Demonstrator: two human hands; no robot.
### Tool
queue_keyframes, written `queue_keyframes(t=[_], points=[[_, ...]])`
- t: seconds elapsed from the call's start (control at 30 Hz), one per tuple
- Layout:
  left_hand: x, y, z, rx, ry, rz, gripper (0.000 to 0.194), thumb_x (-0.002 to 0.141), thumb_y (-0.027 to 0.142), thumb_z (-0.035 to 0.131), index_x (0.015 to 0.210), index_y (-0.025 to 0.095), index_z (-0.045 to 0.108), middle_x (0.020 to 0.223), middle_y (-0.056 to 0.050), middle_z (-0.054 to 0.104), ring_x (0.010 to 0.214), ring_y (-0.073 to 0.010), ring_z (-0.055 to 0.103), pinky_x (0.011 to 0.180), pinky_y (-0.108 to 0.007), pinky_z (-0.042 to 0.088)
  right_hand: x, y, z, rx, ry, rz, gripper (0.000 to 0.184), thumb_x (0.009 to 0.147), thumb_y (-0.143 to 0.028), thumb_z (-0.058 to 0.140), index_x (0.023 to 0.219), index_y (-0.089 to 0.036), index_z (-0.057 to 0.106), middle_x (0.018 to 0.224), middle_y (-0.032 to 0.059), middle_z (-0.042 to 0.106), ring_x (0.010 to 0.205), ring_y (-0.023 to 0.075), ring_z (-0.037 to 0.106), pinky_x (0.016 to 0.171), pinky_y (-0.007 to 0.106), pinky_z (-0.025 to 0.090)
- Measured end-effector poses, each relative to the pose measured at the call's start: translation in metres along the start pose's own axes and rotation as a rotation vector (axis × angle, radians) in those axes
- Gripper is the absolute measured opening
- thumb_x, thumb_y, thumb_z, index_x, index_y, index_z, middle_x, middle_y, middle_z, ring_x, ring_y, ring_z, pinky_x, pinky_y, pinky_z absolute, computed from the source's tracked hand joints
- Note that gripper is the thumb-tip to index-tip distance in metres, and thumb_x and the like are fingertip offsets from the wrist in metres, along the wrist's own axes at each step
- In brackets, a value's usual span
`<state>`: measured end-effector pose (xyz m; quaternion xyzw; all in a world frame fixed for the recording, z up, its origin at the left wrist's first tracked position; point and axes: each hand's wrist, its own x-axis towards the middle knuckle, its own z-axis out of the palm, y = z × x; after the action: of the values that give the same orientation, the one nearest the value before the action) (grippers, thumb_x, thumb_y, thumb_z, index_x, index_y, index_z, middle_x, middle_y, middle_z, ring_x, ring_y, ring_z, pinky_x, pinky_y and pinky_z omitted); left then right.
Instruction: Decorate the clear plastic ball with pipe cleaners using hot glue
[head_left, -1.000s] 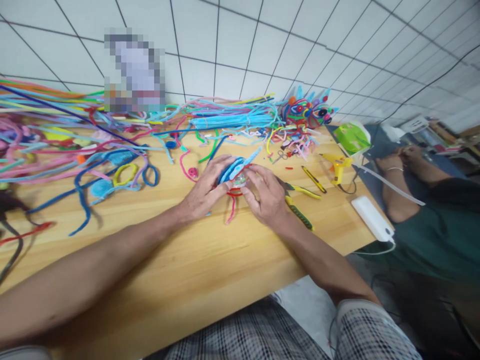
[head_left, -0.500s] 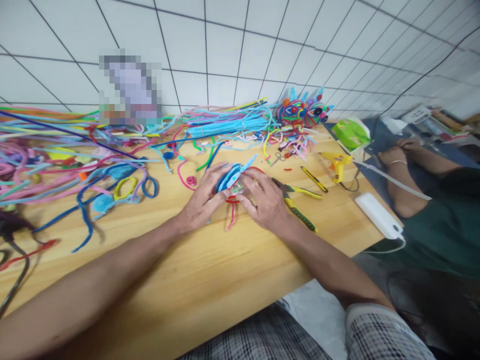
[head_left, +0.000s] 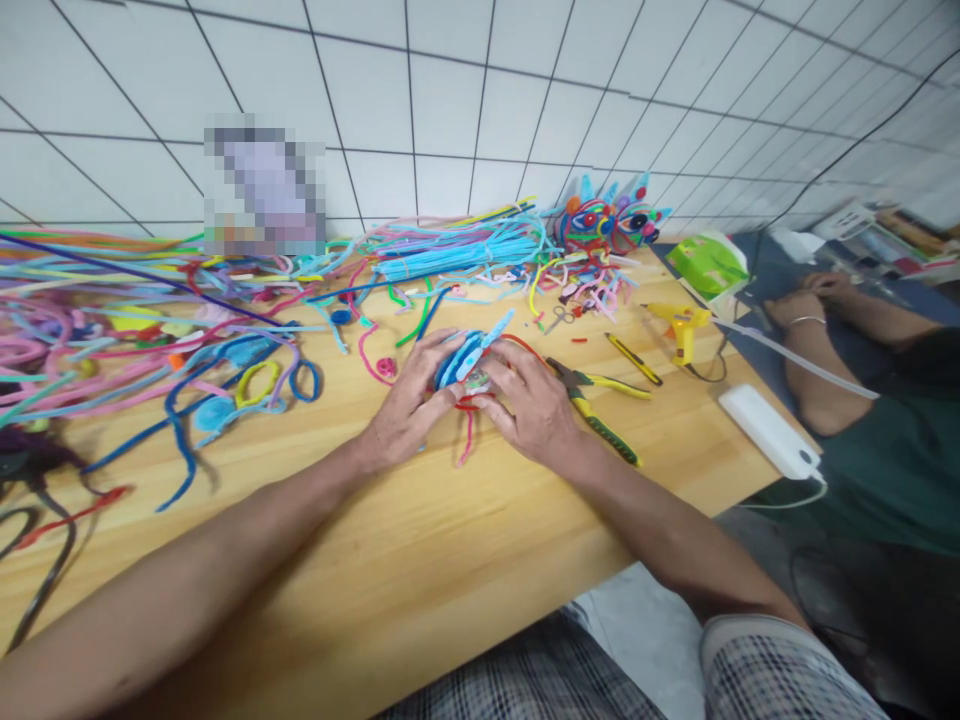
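Note:
Between my two hands, just above the wooden table (head_left: 420, 570), is a pipe cleaner craft (head_left: 470, 358) with coiled blue strands, a light-blue strip and red strands below. My left hand (head_left: 412, 400) curls round its left side, thumb at the front. From the right, my right hand (head_left: 529, 400) closes on it with bent fingers. A clear, shiny part shows between the thumbs, too small to make out. One pink pipe cleaner (head_left: 466, 440) hangs down toward me. The craft's underside is hidden by my fingers.
Pliers (head_left: 596, 410), a yellow utility knife (head_left: 634, 358) and a yellow glue gun (head_left: 681, 328) lie to the right, near a white power strip (head_left: 769, 430). Loose pipe cleaners (head_left: 217, 370) cover the left. Two finished-looking crafts (head_left: 589, 220) stand at the back. Another person's arm (head_left: 814, 370) rests at right.
The view has shifted slightly, so things at the sides sit a little differently. Both hands keep their hold on the craft, with only small finger movement.

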<state>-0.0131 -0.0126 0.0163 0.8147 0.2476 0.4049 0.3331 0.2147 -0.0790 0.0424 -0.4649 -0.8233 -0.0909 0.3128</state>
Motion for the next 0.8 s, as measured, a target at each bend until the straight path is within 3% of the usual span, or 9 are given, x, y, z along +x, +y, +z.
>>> queue_keyframes(t=[0.33,0.8], points=[[-0.0007,0.0005,0.0015,0.005,0.011,0.020,0.054,0.114,0.041,0.058,0.166,0.031,0.047,0.168,-0.013,0.053,0.162,-0.0295,0.046,0.134,-0.054,0.041,-0.0004,-0.0006,0.0005,0.045,0.041,0.017,0.050,0.109,-0.039,0.063,0.154,-0.017,0.056,0.148,0.0209,0.071,0.144,0.0331,0.067,0.121,0.054,0.059],[0.0001,0.0018,0.0017,0.005,0.002,0.016,0.054,0.114,0.045,0.056,0.166,0.031,0.047,0.169,-0.014,0.052,0.161,-0.0309,0.046,0.135,-0.056,0.041,-0.0003,0.0020,0.0046,0.153,0.095,0.086,0.047,0.110,-0.040,0.061,0.151,-0.019,0.056,0.143,0.0205,0.072,0.138,0.0325,0.068,0.116,0.056,0.059]])
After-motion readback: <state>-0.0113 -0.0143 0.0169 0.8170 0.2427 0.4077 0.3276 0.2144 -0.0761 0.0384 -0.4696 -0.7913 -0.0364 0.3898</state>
